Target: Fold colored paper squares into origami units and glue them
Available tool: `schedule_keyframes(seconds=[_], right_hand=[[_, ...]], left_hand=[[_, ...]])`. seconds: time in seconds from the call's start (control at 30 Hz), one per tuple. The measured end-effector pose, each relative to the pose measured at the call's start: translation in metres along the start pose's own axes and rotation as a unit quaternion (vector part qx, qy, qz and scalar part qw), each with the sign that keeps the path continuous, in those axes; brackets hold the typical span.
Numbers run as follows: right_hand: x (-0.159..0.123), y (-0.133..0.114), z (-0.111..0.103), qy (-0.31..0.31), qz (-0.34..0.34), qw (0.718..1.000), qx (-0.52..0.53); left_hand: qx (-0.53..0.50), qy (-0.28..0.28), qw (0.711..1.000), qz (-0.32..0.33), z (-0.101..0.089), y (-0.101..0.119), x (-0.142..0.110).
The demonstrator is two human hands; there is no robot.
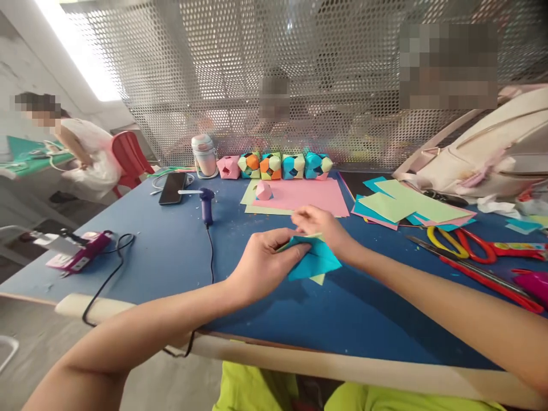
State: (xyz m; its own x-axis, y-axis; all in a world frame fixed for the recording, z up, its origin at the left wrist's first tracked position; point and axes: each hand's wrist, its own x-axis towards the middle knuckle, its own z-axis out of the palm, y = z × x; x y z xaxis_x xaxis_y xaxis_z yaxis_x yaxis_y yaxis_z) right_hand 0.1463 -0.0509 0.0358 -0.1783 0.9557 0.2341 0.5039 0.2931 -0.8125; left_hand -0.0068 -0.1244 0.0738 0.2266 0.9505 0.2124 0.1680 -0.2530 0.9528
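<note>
Both hands hold a folded piece of teal and pale green paper (315,262) above the blue table (171,251). My left hand (263,264) pinches its left edge with closed fingers. My right hand (325,228) grips its upper right part, fingers curled over the fold. Behind them lie a pink sheet (308,197) on a green one, with a small pink folded piece (264,190) on top.
A row of folded paper cubes (278,165) lines the back by the mesh screen. Coloured sheets (406,206), scissors (471,245) and a bag (483,154) are right. A phone (172,188), glue gun (206,205), bottle (204,155) and pink device (79,251) are left. A person sits far left.
</note>
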Motion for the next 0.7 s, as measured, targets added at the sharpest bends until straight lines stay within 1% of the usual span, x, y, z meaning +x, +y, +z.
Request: schedule_keyframes(seconds=[0.07, 0.13, 0.23, 0.3, 0.33, 0.4, 0.5, 0.6, 0.7], right_hand=[[0.026, -0.016, 0.035, -0.053, -0.032, 0.997, -0.052], [0.050, -0.035, 0.077, -0.075, -0.051, 0.995, -0.053], [0.079, -0.061, 0.139, -0.066, -0.054, 0.994, -0.062], [0.095, -0.072, 0.171, -0.054, -0.034, 0.996, -0.067], [0.101, -0.075, 0.183, -0.045, -0.019, 0.996, -0.069], [0.111, -0.077, 0.200, -0.025, 0.012, 0.997, -0.069], [0.121, -0.077, 0.211, -0.003, 0.047, 0.997, -0.054], [0.126, -0.076, 0.212, 0.002, 0.063, 0.998, -0.024], [0.125, -0.074, 0.202, -0.006, 0.071, 0.997, 0.020]], left_hand=[[0.003, -0.015, 0.999, 0.028, 0.000, 0.010, -0.004], [-0.013, -0.024, 0.998, 0.053, -0.001, 0.018, -0.008], [-0.044, -0.037, 0.996, 0.067, -0.005, 0.027, -0.016], [-0.052, -0.038, 0.996, 0.061, -0.010, 0.030, -0.026], [-0.053, -0.037, 0.997, 0.053, -0.013, 0.030, -0.031], [-0.055, -0.031, 0.998, 0.027, -0.020, 0.028, -0.041], [-0.062, -0.017, 0.998, -0.020, -0.026, 0.019, -0.053], [-0.058, 0.008, 0.997, -0.048, -0.029, 0.010, -0.060], [-0.051, 0.043, 0.996, -0.062, -0.035, -0.001, -0.068]])
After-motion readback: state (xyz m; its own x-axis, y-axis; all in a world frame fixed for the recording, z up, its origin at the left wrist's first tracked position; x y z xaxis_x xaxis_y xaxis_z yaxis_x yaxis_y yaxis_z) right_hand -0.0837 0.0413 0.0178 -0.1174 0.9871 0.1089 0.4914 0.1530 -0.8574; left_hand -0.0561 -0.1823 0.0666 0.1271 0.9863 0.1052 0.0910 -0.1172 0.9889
